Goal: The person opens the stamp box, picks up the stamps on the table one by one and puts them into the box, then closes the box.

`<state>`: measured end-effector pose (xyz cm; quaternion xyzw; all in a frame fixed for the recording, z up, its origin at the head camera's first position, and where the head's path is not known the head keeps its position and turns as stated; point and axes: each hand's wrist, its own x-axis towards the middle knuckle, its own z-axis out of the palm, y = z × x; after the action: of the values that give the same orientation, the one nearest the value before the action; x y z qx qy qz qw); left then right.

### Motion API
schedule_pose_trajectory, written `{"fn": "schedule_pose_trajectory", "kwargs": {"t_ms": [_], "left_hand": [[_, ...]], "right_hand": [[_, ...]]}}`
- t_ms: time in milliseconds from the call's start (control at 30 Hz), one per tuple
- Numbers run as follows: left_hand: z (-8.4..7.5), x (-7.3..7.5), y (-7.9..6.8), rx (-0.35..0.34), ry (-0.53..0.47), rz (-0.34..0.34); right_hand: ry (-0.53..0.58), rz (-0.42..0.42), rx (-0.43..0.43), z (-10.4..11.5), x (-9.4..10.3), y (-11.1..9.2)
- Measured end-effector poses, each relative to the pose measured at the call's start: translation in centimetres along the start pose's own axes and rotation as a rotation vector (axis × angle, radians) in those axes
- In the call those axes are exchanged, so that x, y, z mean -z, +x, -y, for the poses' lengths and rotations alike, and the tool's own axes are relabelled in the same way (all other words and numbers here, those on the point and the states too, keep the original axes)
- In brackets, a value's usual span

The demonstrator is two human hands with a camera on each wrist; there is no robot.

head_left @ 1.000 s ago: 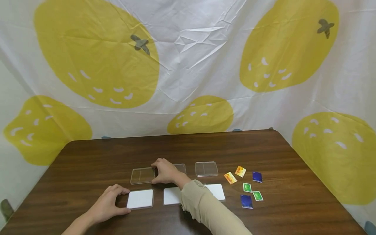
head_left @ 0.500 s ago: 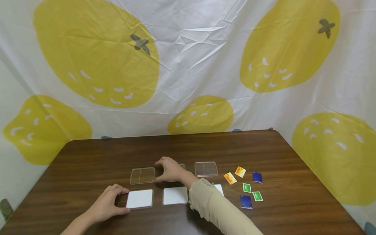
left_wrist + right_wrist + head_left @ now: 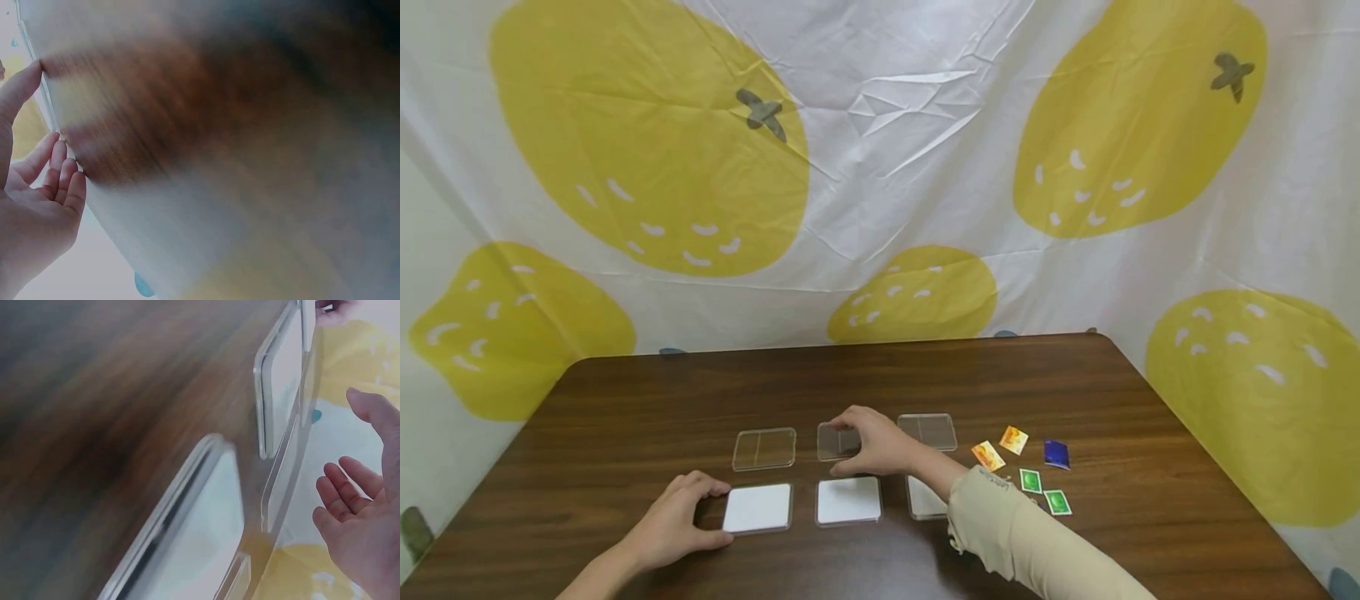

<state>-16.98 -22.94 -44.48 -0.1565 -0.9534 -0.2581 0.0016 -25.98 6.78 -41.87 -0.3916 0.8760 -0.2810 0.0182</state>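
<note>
Three shallow clear cases with white inserts lie in a row: the left case [image 3: 757, 508], the middle case [image 3: 848, 502] and the right case [image 3: 925, 498], which the right sleeve partly covers. Behind them lie three clear plastic lids: left [image 3: 763, 450], middle [image 3: 829, 443] and right [image 3: 928, 430]. My left hand [image 3: 673, 517] rests at the left case, thumb and fingertips spread at its left corners. My right hand [image 3: 880, 446] is over the middle lid's right part, thumb and fingers apart, nothing between them in the right wrist view.
To the right lie small stamp-like pieces: two orange pieces [image 3: 988, 455], two green pieces [image 3: 1031, 480] and a dark blue piece [image 3: 1057, 454]. The right sleeve [image 3: 1030, 533] crosses near them. The wooden table [image 3: 647, 417] ends at a fruit-print curtain [image 3: 910, 167].
My right hand has moved right, from beside the left lid to over the middle lid. Its sleeve now hides most of the nearer blue piece. My left hand stays at the left case.
</note>
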Motion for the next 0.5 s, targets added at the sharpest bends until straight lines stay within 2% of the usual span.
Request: {"fn": "schedule_pose_trajectory", "kwargs": {"t_ms": [200, 500], "left_hand": [[0.0, 0.0, 0.0, -0.007, 0.003, -0.009], [-0.2, 0.2, 0.0, -0.025, 0.004, -0.011]], "right_hand": [[-0.007, -0.029, 0.011, -0.4, 1.1, -2.5], [0.06, -0.062, -0.061, -1.3, 3.0, -7.3]]}}
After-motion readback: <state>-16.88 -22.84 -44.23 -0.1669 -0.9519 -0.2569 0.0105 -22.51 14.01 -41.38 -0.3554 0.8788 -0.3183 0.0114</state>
